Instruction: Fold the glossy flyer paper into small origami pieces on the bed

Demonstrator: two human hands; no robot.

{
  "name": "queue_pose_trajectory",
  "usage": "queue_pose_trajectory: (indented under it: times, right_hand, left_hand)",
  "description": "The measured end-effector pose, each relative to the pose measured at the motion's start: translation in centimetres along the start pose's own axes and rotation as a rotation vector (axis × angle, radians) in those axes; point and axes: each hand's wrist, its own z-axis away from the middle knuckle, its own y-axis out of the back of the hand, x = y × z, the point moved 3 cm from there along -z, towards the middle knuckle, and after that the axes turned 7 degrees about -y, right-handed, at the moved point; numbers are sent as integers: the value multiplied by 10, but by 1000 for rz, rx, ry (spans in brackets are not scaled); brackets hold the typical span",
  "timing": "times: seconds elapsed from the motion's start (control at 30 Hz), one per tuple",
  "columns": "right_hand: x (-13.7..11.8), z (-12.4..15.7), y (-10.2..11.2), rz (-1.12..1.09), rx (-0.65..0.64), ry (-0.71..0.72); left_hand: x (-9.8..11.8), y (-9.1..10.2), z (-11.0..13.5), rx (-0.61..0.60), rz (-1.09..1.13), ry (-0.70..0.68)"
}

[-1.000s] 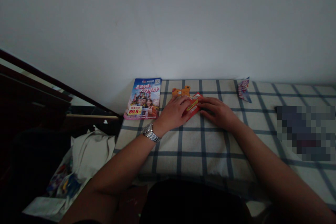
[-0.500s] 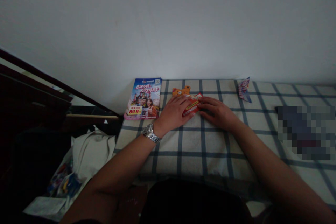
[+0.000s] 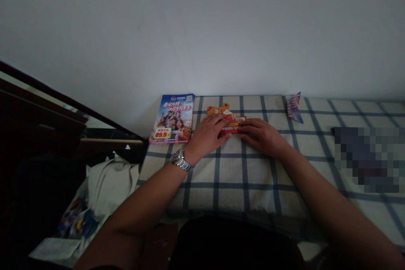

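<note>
A folded red printed paper (image 3: 232, 128) with white and yellow lettering lies low over the checked cloth, a pale flap showing on its upper side. My left hand (image 3: 210, 130), with a metal watch at the wrist, holds its left part, thumb at the near edge and fingers over the top. At the right end, the thumb and fingers of my right hand (image 3: 261, 133) close on the same paper. An orange bear picture (image 3: 217, 110) shows just beyond my left fingers; whether it belongs to the paper I cannot tell.
A stack of glossy flyers (image 3: 174, 118) lies left of my hands. Toward the right, a folded flyer piece (image 3: 294, 107) stands near the wall (image 3: 202, 29). A dark blurred-out object (image 3: 367, 160) rests farther right. Bags (image 3: 110, 181) sit lower left beside a dark wooden frame (image 3: 34, 118).
The red paper has turned from a slant to nearly level, and its folded flap and pale inner side show more. Both hands stay in about the same place.
</note>
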Motion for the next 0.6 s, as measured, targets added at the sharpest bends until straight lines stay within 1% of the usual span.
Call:
queue_pose_trajectory:
  times: [0.17, 0.6]
  right_hand:
    - [-3, 0, 0, 16, -18, 7]
    - [-2, 0, 1, 6, 0, -3]
  left_hand:
    - [0, 1, -1, -18, 14, -8]
    - [2, 3, -2, -14, 31, -18]
